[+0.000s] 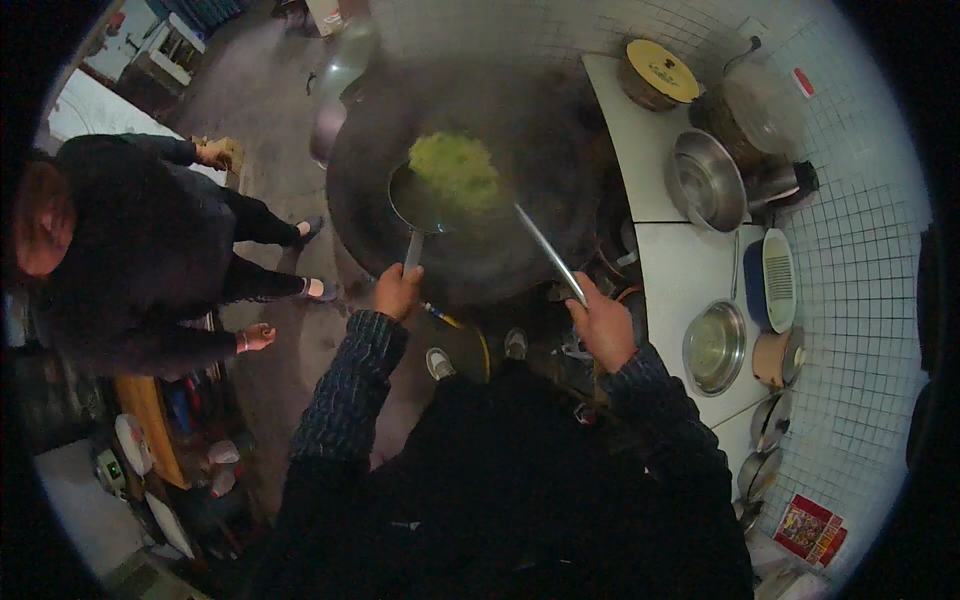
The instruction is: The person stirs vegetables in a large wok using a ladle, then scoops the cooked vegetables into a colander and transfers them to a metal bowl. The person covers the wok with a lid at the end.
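Note:
A large dark wok [360,210] lies before me with steam over it. In its middle is a heap of green food [454,169], too blurred to tell its kind. My left hand [397,292] grips the handle of a round, dark strainer or ladle [412,202], whose bowl touches the heap's near left edge. The metal handle of another utensil [551,251] is in my right hand [606,322]. Its far end reaches toward the right side of the food, and its head is hidden by steam or food.
Along the right wall runs a white counter [667,262] with a steel bowl [705,180], a steel basin [715,349], a blue-sided tub [772,281] and a yellow-lidded pot [660,75]. Another person [142,247] stands at left. A yellow hose [480,345] lies near my feet.

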The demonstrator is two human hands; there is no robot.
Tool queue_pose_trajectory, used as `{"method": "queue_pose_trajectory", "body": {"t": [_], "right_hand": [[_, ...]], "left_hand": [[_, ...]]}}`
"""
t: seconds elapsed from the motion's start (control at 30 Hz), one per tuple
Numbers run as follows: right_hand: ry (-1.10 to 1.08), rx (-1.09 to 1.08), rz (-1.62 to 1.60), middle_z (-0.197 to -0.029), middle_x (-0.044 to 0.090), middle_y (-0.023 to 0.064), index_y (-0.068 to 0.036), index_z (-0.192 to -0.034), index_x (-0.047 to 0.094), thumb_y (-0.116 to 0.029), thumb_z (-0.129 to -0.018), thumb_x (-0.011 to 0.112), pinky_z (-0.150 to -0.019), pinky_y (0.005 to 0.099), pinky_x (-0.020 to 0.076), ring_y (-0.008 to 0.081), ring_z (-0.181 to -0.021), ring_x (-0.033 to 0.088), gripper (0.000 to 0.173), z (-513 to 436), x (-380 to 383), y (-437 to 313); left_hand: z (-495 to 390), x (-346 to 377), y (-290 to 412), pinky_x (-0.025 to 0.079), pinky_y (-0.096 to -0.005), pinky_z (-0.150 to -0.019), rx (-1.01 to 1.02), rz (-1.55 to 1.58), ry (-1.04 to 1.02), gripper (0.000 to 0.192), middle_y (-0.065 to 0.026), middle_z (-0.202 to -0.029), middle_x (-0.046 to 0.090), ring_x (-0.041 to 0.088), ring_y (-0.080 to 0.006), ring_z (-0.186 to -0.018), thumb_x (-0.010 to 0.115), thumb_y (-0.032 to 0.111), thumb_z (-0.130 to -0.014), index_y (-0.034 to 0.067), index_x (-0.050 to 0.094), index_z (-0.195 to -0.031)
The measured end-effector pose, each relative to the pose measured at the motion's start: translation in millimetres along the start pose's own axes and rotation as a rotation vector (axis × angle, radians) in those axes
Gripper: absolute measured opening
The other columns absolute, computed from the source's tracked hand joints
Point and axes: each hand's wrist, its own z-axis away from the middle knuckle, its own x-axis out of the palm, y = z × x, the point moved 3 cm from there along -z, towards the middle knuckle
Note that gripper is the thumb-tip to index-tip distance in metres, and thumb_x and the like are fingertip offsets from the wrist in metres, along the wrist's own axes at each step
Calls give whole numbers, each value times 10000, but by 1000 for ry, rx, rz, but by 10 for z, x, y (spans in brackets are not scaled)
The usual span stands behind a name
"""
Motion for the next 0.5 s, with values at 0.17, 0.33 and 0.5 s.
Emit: {"method": "queue_pose_trajectory", "body": {"t": [0.17, 0.33, 0.5], "right_hand": [[54, 17, 173, -887, 661, 213, -128, -1356, 472, -209, -921, 595, -650, 475, 501, 409, -763, 631, 460, -41, -87, -11], [100, 24, 48, -871, 651, 245, -95, -1356, 470, -239, -926, 579, -649, 505, 485, 434, -765, 619, 466, -380, -399, 445], [-53, -44, 301, -865, 653, 253, -30, -1286, 504, -224, -910, 571, -700, 511, 487, 440, -778, 619, 429, -1336, -578, 965]], "left_hand": [[1, 102, 50, 315, -322, -366, -85, 148, -58, 247, -14, -589, 449, 396, -126, -410, 588, 310, -951, 94, 511, -859], [181, -13, -49, 318, -292, -388, -86, 112, -57, 229, -4, -610, 465, 414, -113, -434, 598, 265, -938, 62, 527, -859], [496, -161, -116, 282, -268, -367, -134, 246, -71, 187, 17, -587, 434, 384, -89, -415, 582, 240, -950, 79, 514, -881]]}}
